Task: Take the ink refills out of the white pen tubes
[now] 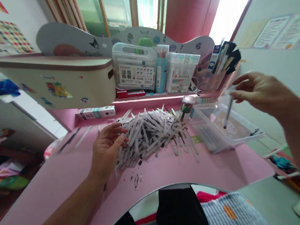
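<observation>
A large heap of thin white pens (151, 130), some with dark parts, lies on the pink desk. At the heap's left edge is my left hand (108, 147), its fingers loosely bent with a gap to the thumb; I see nothing held between them. My right hand (253, 91) is raised above the right side of a clear plastic box (210, 138). Pinched in its fingers is a slim pen (228, 112), grey with a dark tip, which slants down over the box. Some flat pieces lie inside the box.
Behind the heap stands a clear jar (186, 105) with pens in it. A long narrow carton (96, 112) is at the back left. On the shelf are a marker case (136, 71), a blue pencil tube (161, 73) and a pen holder (210, 77). Dark bits (136, 180) lie near the front edge.
</observation>
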A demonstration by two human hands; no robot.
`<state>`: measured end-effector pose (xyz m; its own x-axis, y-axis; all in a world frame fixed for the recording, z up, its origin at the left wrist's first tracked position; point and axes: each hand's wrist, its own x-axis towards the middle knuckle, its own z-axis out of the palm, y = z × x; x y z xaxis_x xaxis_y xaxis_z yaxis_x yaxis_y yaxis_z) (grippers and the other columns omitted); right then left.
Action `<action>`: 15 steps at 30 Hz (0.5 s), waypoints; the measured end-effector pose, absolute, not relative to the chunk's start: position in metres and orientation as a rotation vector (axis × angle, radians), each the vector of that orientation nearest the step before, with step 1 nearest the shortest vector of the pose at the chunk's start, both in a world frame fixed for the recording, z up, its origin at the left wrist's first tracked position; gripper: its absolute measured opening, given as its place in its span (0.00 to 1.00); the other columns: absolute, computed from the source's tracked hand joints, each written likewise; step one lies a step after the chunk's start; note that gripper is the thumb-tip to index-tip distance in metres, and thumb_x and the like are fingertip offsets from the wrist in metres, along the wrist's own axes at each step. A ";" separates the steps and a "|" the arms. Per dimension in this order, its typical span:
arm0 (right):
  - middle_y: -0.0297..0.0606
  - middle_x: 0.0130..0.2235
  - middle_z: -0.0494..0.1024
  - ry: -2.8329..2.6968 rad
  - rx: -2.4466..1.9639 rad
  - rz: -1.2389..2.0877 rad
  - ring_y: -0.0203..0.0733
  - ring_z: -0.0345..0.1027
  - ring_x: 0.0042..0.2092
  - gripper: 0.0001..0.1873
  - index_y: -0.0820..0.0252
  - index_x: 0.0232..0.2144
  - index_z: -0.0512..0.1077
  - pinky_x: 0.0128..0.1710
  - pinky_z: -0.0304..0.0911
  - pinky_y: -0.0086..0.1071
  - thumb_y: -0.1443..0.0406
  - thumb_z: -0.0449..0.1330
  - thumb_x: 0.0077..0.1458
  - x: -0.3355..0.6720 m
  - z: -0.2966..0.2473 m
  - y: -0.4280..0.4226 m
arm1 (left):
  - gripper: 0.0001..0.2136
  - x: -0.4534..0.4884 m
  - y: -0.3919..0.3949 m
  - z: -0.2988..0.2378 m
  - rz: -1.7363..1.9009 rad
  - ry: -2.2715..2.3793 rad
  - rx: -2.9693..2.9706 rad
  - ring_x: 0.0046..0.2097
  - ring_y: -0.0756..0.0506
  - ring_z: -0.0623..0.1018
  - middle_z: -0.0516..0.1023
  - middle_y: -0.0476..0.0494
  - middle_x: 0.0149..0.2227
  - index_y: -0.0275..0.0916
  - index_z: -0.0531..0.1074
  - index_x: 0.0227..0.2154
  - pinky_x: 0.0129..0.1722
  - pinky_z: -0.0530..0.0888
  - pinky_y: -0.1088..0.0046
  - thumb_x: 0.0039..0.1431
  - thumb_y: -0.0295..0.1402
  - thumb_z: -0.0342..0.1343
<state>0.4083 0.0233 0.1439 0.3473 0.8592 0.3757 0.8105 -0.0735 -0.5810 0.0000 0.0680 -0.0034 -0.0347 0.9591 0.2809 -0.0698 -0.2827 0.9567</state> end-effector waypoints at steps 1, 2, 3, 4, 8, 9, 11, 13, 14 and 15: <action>0.37 0.29 0.78 -1.532 -1.997 0.092 0.35 0.71 0.27 0.09 0.63 0.38 0.72 0.29 0.65 0.32 0.70 0.64 0.52 0.418 0.138 0.031 | 0.16 0.000 0.068 -0.003 1.470 1.026 1.343 0.30 0.50 0.78 0.80 0.46 0.37 0.39 0.72 0.45 0.27 0.73 0.75 0.52 0.31 0.64; 0.37 0.28 0.77 -1.632 -2.118 0.085 0.36 0.70 0.27 0.06 0.63 0.36 0.71 0.31 0.64 0.32 0.69 0.62 0.53 0.426 0.132 0.038 | 0.16 0.000 0.069 -0.003 1.467 1.029 1.341 0.30 0.50 0.77 0.80 0.46 0.37 0.39 0.72 0.44 0.27 0.73 0.75 0.52 0.31 0.64; 0.37 0.28 0.77 -1.730 -2.211 0.085 0.36 0.70 0.28 0.03 0.63 0.34 0.71 0.31 0.64 0.31 0.69 0.60 0.54 0.431 0.124 0.044 | 0.16 0.000 0.069 -0.003 1.462 1.031 1.341 0.29 0.50 0.77 0.80 0.46 0.37 0.39 0.72 0.44 0.27 0.73 0.75 0.52 0.31 0.64; 0.37 0.28 0.77 -1.811 -2.271 0.101 0.36 0.70 0.28 0.02 0.63 0.32 0.70 0.31 0.63 0.30 0.69 0.59 0.55 0.435 0.116 0.049 | 0.16 0.000 0.069 -0.003 1.457 1.031 1.342 0.29 0.50 0.77 0.80 0.46 0.36 0.39 0.72 0.44 0.27 0.73 0.75 0.52 0.31 0.64; 0.32 0.21 0.73 -1.920 -2.347 0.301 0.35 0.68 0.24 0.02 0.61 0.27 0.67 0.26 0.60 0.27 0.71 0.57 0.50 0.443 0.083 0.065 | 0.16 0.001 0.069 -0.004 1.436 1.019 1.337 0.29 0.50 0.76 0.80 0.47 0.36 0.40 0.72 0.45 0.28 0.74 0.75 0.52 0.31 0.64; 0.31 0.20 0.72 -1.916 -2.357 0.349 0.35 0.67 0.23 0.03 0.61 0.26 0.67 0.25 0.60 0.26 0.72 0.57 0.49 0.446 0.075 0.069 | 0.17 0.000 0.068 -0.004 1.432 1.016 1.334 0.29 0.51 0.76 0.80 0.47 0.36 0.40 0.72 0.45 0.28 0.74 0.75 0.51 0.31 0.64; 0.30 0.18 0.71 -1.895 -2.363 0.430 0.35 0.67 0.22 0.04 0.61 0.25 0.66 0.24 0.60 0.26 0.73 0.58 0.46 0.453 0.060 0.075 | 0.18 0.000 0.068 -0.004 1.429 1.014 1.332 0.28 0.51 0.76 0.79 0.47 0.36 0.40 0.71 0.45 0.27 0.74 0.75 0.51 0.31 0.64; 0.30 0.17 0.70 -1.864 -2.347 0.481 0.35 0.66 0.21 0.05 0.62 0.23 0.67 0.24 0.61 0.26 0.74 0.59 0.44 0.462 0.046 0.081 | 0.18 -0.001 0.068 -0.004 1.432 1.014 1.329 0.28 0.51 0.76 0.80 0.47 0.36 0.39 0.71 0.46 0.27 0.74 0.75 0.51 0.32 0.65; 0.30 0.16 0.70 -1.847 -2.331 0.494 0.35 0.66 0.20 0.06 0.62 0.22 0.68 0.23 0.62 0.26 0.75 0.60 0.42 0.467 0.041 0.084 | 0.18 -0.002 0.068 -0.004 1.433 1.012 1.325 0.28 0.51 0.76 0.80 0.47 0.36 0.39 0.71 0.45 0.27 0.74 0.75 0.51 0.32 0.65; 0.31 0.14 0.69 -1.832 -2.307 0.499 0.35 0.65 0.18 0.06 0.63 0.20 0.69 0.23 0.61 0.26 0.76 0.60 0.41 0.470 0.036 0.087 | 0.18 -0.002 0.068 -0.004 1.434 1.006 1.322 0.27 0.51 0.76 0.80 0.47 0.35 0.39 0.71 0.45 0.27 0.74 0.75 0.50 0.32 0.65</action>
<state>0.4704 0.0865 0.0357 0.1971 0.9668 -0.1628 0.9156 -0.2408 -0.3218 -0.0019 0.0682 -0.0038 -0.0089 0.9679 0.2512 -0.0930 -0.2509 0.9635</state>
